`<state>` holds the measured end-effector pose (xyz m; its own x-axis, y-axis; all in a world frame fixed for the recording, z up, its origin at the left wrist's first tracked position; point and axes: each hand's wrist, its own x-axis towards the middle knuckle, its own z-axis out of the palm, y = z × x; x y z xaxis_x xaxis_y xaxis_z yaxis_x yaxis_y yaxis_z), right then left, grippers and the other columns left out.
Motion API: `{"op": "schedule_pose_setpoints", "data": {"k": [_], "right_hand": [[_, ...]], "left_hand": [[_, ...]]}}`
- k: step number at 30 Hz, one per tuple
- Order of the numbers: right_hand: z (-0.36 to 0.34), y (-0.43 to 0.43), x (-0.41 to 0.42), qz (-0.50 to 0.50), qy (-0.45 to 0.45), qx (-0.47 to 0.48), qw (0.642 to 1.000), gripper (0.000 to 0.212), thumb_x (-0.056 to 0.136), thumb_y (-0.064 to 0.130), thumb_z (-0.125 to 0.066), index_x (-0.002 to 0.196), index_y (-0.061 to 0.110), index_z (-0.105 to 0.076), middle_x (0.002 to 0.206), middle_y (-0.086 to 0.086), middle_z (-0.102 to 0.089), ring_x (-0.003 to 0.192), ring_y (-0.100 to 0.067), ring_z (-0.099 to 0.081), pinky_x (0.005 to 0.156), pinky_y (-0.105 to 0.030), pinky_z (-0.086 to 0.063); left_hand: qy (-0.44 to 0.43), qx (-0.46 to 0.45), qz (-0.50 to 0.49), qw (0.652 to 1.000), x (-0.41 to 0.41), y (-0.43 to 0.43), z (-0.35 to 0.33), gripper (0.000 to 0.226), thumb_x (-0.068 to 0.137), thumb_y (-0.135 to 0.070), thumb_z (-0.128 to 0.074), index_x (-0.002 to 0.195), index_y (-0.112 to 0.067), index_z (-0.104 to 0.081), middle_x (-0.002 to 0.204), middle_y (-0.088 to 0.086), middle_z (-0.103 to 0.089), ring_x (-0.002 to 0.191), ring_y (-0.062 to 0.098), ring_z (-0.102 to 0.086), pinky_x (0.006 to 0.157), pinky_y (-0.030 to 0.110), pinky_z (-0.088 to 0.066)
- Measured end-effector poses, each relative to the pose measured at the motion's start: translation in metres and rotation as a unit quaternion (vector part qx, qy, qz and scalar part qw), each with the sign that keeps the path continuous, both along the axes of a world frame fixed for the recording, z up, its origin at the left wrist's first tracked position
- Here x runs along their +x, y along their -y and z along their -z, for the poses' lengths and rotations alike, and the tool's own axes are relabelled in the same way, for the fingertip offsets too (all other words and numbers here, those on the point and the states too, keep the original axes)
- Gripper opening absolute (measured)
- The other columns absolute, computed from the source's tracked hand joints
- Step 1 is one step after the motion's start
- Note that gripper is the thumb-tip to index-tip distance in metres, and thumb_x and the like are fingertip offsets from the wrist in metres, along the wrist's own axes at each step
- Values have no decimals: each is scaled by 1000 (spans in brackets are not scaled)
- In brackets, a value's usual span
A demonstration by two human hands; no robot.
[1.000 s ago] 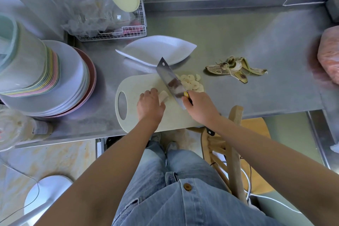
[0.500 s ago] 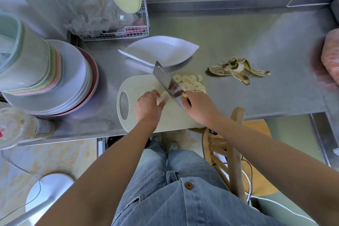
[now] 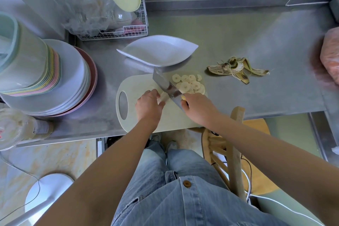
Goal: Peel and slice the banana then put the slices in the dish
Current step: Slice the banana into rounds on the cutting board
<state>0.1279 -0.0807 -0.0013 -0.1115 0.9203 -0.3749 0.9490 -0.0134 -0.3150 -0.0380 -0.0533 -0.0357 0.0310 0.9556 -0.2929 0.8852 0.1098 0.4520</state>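
Banana stub, pale, peeled and short, lies on a pale green plastic cutting board with rounded corners and an oval handle hole. Left hand holds it: fingers curled over its top, only the cut end showing past the fingertips.

Right hand is wrapped round the handle of a broad rectangular steel cleaver; the handle is mostly hidden, with a yellow fleck at the thumb. The blade runs away from that grip, tilted, its edge on the board and against the stub's exposed end.

Round cream slices, overlapping in a loose heap, lie on the board on the side of the blade away from the left-hand grip, just beyond the right-hand knuckles.

White leaf-shaped ribbed dish sits past the blade tip, beside the board's far edge, with no slices in it.

Browned yellow peel, splayed and stringy, lies on the dull brushed-steel counter further out from the right-hand grip, apart from the board.

Stacked round plates, white over pink, stand outward of the left-hand grip.
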Motion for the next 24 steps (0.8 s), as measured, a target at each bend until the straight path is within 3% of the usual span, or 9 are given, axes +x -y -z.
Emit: {"op": "schedule_pose_setpoints", "data": {"k": [9,12,16,24], "right_hand": [[24,8,-13,-8,25,38,999,27,100,25,-34,100,7,-54,80,-8,-56,68,-23,-51,58,-31,-33],[21,6,-11,-7,15,36,999,26,100,25,-34,92,9,-51,71,-3,-48,68,-26,-55,58,-31,-34],[10,-1,-7,19,-6,41,999,24,99,25,-35,78,13,-38,58,1,-37,59,-23,-45,55,-31,-30],[-2,-2,-6,-1,-3,33,999,23,98,25,-34,80,12,-40,67,-6,-45,63,-24,-47,56,-31,-32]], "left_hand": [[12,-8,-10,1000,-2,0,-1,21,85,-30,-68,102,-18,-65,106,-1,-66,90,24,-61,75,33,-50],[21,-4,-11,1000,-4,1,1,22,84,-34,-68,102,-21,-65,105,-2,-66,89,24,-62,74,32,-49],[32,-2,-9,999,-7,3,2,29,81,-39,-67,104,-22,-64,103,-2,-65,90,25,-62,74,34,-51],[15,1,4,1000,-8,2,4,24,86,-35,-66,102,-19,-63,104,0,-65,87,24,-61,75,34,-51]]}}
